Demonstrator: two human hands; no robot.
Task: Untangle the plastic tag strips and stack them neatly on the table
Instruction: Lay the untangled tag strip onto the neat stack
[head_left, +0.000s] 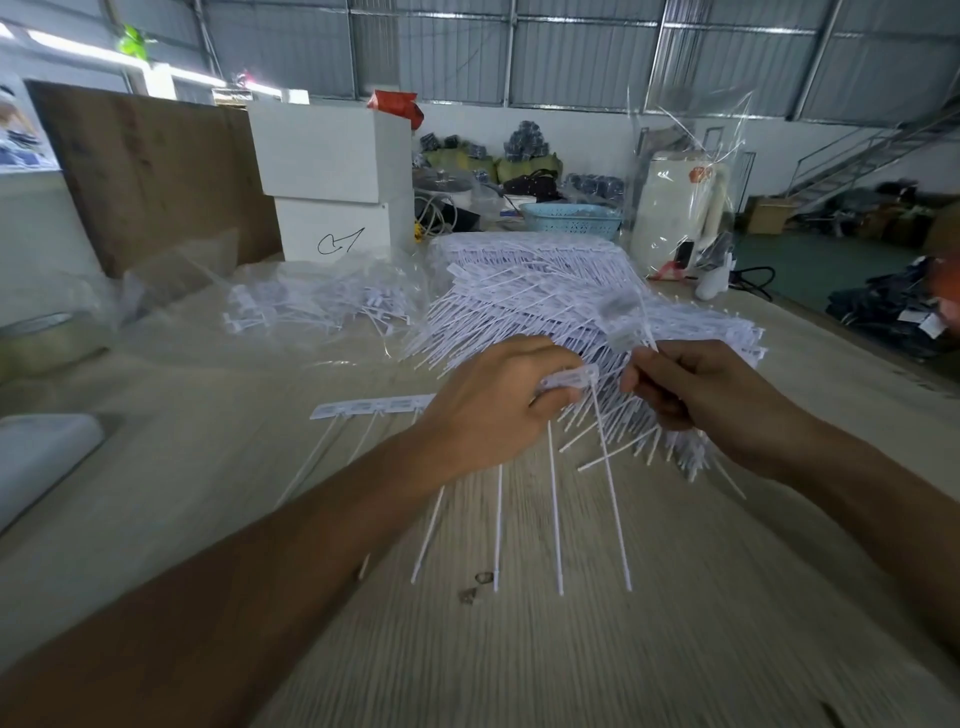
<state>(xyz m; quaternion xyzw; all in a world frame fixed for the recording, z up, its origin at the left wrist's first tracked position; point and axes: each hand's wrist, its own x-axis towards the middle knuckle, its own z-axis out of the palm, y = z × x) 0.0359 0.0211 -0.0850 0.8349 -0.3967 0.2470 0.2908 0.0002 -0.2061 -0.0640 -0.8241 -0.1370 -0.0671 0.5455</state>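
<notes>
My left hand (498, 400) grips the header bar of a white plastic tag strip (569, 376), and its thin tails (556, 519) hang down over the wooden table (519, 649). My right hand (696, 389) pinches another white strip (636, 332) that rises blurred from its fingertips. Just behind both hands lies a large pile of white tag strips (561, 301). Part of a strip header (371, 406) shows flat on the table to the left of my left hand.
A loose tangle of strips in clear plastic (311, 306) lies at the back left. White boxes (332, 176), a blue basket (571, 221) and a clear bag (685, 197) stand behind the pile. A pale object (41, 452) sits at the table's left edge.
</notes>
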